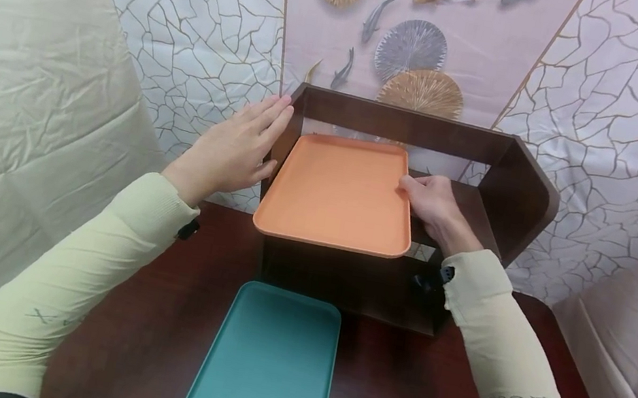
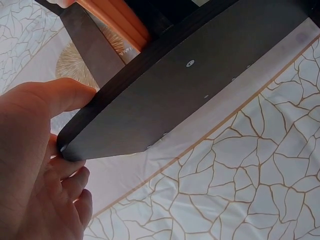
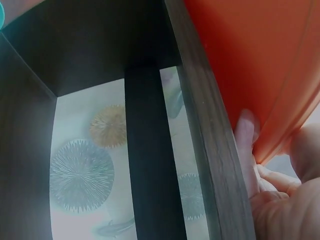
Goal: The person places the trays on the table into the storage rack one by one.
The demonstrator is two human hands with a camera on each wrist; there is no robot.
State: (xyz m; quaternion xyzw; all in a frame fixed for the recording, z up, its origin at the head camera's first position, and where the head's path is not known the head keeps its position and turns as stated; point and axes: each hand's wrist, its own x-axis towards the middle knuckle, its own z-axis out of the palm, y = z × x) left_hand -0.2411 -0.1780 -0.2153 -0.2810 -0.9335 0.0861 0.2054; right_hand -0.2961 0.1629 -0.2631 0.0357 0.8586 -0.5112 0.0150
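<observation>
The orange tray [image 1: 338, 192] is lying between the two hands, its front end jutting out below the fingers; the right hand [image 1: 435, 206] is pinching its right rim, thumb resting on top and fingers reaching underneath; the left hand [image 1: 234, 145] is touching the front corner of the left side panel [image 2: 165, 95], its fingers extending nearly straight and its thumb bearing on the panel's edge, just beside the tray's left rim.

The dark brown shelf unit [image 1: 524, 195] is surrounding the tray on both sides, its right side panel rising beyond the right fingers and its back rail running past the fingertips of both hands; the tray is covering much of the upper board, though whether its underside is touching that board is hard to tell.

Well below the fingers, a teal tray [image 1: 273, 357] is lying flat on the reddish-brown table [image 1: 138, 330], in front of the unit; farthest off, beyond all the fingertips, a crackle-patterned cloth [image 1: 223, 13] is hanging behind everything, its pink middle showing fish and round leaf shapes.
</observation>
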